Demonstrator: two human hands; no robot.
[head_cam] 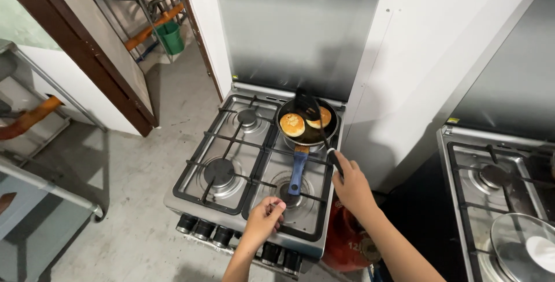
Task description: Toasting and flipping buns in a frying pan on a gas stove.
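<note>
A loosely curled left hand (265, 215) hovers empty over the steel gas stove's (254, 169) front edge while the right hand (350, 186) grips a black slotted spatula (315, 121), best slid flat beneath two golden pancakes (304, 121) in the blue-handled black frying pan (304, 129) on the rear burner.

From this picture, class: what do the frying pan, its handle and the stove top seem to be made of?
Frying pan: probably dark non-stick-coated metal, matte black inside. Its handle: likely blue plastic, smooth and evenly coloured. Stove top: seemingly stainless steel, grey with soft reflections. Its black grates look like cast iron or enamelled steel.
</note>
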